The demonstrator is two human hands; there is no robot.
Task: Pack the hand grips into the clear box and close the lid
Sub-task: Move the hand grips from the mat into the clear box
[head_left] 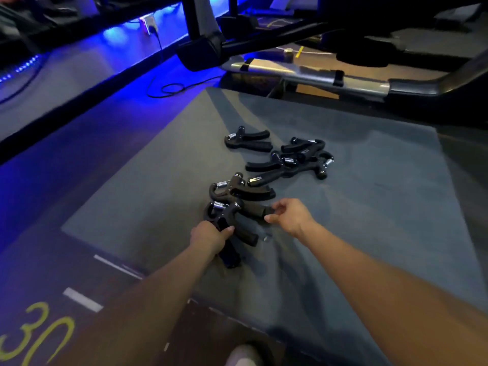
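Observation:
Several black hand grips with silver springs lie on a grey mat [369, 202] on the floor. My left hand [210, 236] grips one or two of them [227, 220] near the mat's front, handles sticking out below and to the right. My right hand [289, 216] pinches the end of one handle [260, 210] of that bunch. Another grip [240, 190] lies just behind it. One grip [248, 141] sits alone further back, and a tangled pile [293, 162] lies to its right. No clear box is in view.
Gym equipment with a metal bar [303, 71] and black frame stands behind the mat. A black cable [169, 88] loops on the blue-lit floor at left. White tape marks [83, 299] and yellow writing [34, 334] are on the floor near me. A shoe tip [241, 355] shows at bottom.

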